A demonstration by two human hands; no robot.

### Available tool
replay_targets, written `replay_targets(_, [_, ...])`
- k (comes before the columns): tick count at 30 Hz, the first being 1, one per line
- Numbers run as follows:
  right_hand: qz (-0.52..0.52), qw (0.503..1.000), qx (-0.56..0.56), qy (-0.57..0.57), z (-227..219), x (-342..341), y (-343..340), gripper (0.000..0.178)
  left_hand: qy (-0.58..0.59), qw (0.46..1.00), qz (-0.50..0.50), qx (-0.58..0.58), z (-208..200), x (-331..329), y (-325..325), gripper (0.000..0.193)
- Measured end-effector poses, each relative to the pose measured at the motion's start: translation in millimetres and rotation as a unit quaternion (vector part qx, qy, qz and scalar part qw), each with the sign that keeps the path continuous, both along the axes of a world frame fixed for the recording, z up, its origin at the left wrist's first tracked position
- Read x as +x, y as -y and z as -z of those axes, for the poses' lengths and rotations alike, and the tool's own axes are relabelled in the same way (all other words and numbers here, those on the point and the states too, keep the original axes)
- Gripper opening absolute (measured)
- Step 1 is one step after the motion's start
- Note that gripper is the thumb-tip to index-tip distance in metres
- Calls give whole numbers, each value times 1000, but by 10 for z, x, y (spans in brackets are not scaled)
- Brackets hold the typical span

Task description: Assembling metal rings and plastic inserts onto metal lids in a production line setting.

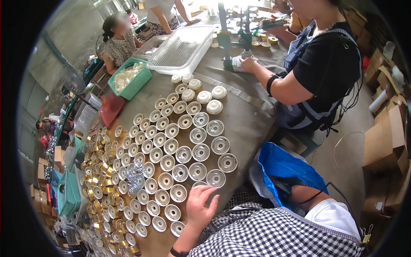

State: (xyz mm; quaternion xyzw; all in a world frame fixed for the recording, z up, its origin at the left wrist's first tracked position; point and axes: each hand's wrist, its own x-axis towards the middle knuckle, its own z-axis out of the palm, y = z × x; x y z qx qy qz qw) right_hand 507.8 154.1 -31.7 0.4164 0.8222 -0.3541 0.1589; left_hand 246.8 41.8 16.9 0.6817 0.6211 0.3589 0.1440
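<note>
Part of one pale round piece [198, 184], set near the edge of the table [250, 124], is covered by the fingers of the left hand [201, 208]; whether it is touched cannot be told. The fingers are loosely curled together, the thumb is held slightly apart from them, and nothing is seen between. The back of the hand is turned upward, and a dark wristband [179, 252] is cut off by the lower edge. The right forearm [306, 195] is bent beside a blue bag [274, 161]; the right hand is hidden, so its fingers cannot be judged. Beyond the left hand, rows of similar pieces [172, 212] are spread, partly overlaid by a silvery tangle [136, 176] whose parts are hard to make out. Gold-sided pieces [112, 199] are crowded farther left. Markings on the brown cartons [385, 141] are too small to be read.
</note>
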Motion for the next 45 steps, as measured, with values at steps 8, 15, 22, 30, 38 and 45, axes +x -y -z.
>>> replay_targets(8, [8,1000,9,16,-185,-352,-122,30,4,997,71,14,-50,79,-122,24])
replay_targets(15, [26,999,10,18,-22,184,41,33,3,998,56,6,-43,1,21,23])
replay_targets(22, [66,997,15,39,180,772,168,35,-8,994,104,27,-104,83,29,23])
replay_targets(30, [95,994,3,-49,-1175,1184,59,43,9,994,107,24,-122,-62,157,22])
replay_targets(38, [-95,933,182,-295,-1832,-710,-280,40,405,913,2,-52,-38,-348,317,58])
replay_targets(45, [-325,864,164,-347,-1048,-2725,-165,54,547,827,-125,35,-53,-1166,523,104])
